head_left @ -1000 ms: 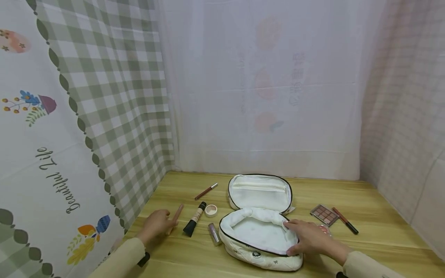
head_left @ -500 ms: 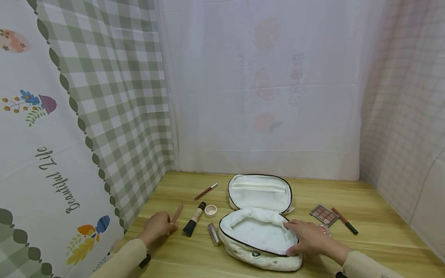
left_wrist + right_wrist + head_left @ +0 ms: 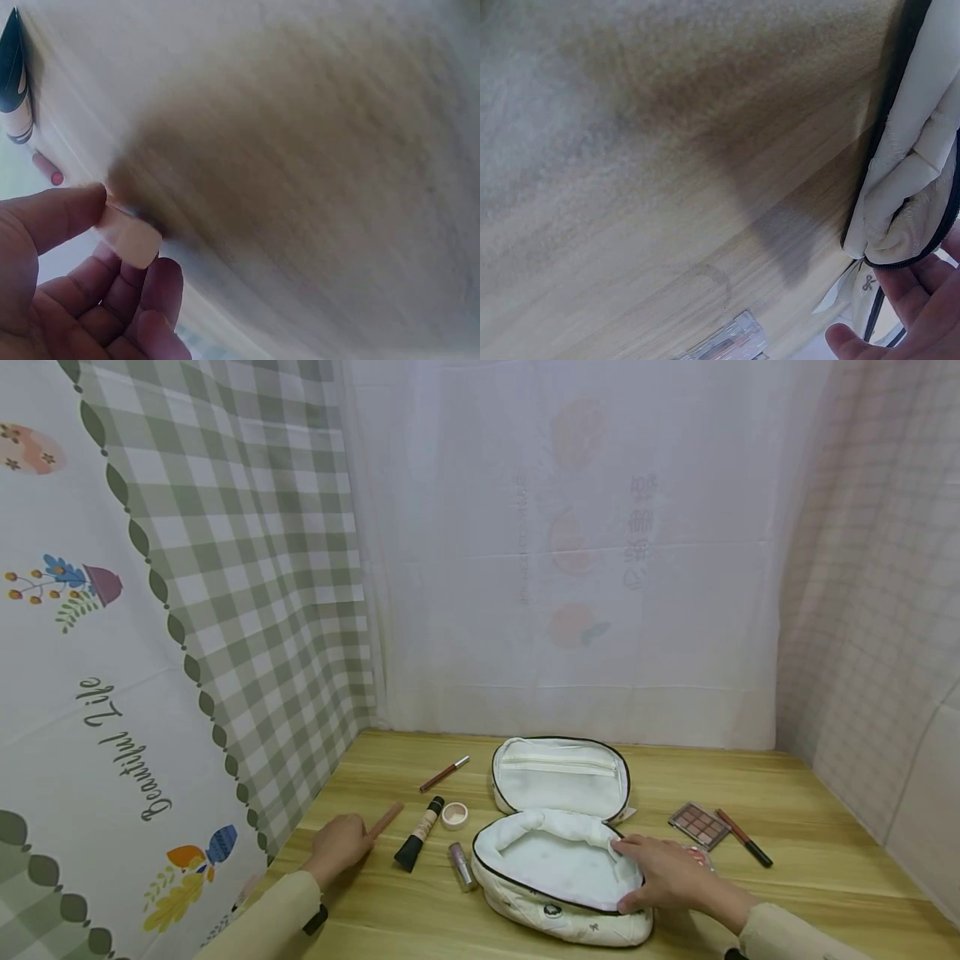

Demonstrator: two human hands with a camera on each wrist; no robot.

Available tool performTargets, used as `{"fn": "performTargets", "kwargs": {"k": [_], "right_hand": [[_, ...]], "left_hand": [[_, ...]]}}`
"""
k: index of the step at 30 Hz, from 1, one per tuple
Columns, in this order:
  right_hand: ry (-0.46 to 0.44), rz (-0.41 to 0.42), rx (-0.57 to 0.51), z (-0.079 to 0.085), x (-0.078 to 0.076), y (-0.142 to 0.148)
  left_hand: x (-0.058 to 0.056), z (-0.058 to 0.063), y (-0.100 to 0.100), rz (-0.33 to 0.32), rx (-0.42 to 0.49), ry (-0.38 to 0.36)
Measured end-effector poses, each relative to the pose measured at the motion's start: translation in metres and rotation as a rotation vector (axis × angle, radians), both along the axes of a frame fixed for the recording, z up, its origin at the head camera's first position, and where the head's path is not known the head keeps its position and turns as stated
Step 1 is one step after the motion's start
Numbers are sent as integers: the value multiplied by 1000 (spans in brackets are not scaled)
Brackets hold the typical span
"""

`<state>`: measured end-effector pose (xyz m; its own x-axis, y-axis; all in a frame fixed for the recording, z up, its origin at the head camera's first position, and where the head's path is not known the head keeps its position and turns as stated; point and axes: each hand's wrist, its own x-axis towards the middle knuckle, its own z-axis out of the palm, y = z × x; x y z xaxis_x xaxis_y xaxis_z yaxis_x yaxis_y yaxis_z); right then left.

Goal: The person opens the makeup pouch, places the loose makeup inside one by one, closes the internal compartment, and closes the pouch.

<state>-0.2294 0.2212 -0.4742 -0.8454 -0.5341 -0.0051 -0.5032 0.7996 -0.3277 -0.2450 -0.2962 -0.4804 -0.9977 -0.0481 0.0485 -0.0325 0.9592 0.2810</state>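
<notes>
My left hand [image 3: 341,845] pinches a slim pinkish-brown cosmetic stick [image 3: 386,820] between thumb and fingers, left of the other makeup. In the left wrist view the stick's blunt, squarish end [image 3: 137,244] faces the camera. A white quilted makeup bag [image 3: 566,927] stands with its lid [image 3: 562,789] folded back, showing a pale padded inside. My right hand [image 3: 667,872] holds the bag's right rim, fingers at the back of that end and thumb at the front. The right wrist view shows the fingers [image 3: 907,289] at the bag's black-zipped edge [image 3: 907,262].
Between left hand and bag lie a black-capped tube [image 3: 420,835], a small round pot [image 3: 454,815] and a lipstick [image 3: 462,867]; a lip gloss [image 3: 445,773] lies behind. Right of the bag are an eyeshadow palette [image 3: 699,824], a brown-and-black pencil [image 3: 744,837] and a partly hidden reddish item [image 3: 699,855].
The stick in my left hand has tilted to the right, its far end moving toward the black-capped tube. My right hand and the bag have stayed in place.
</notes>
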Motion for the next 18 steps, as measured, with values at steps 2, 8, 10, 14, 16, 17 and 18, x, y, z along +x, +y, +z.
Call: {"fn": "performTargets", "kwargs": {"k": [2,8,10,14,16,17,18], "right_hand": [[-4,-1,-2,0,0,0],[21,14,-7,1,1,0],[25,17,-9,2,1,1],[5,-2,-18,6,2,1],[-2,-11,-26,8,1,2],[-3,-13,-26,9,1,2],[-4,-15,-30,11,0,2]], "left_hand": [[-2,0,-1,10,0,3],[-10,0,-3,45,90,4],[-12,1,-4,48,113,12],[-15,1,-7,42,138,40],[-15,2,-8,30,133,56],[-15,3,-9,20,129,61],[-14,3,-10,18,119,69]]}}
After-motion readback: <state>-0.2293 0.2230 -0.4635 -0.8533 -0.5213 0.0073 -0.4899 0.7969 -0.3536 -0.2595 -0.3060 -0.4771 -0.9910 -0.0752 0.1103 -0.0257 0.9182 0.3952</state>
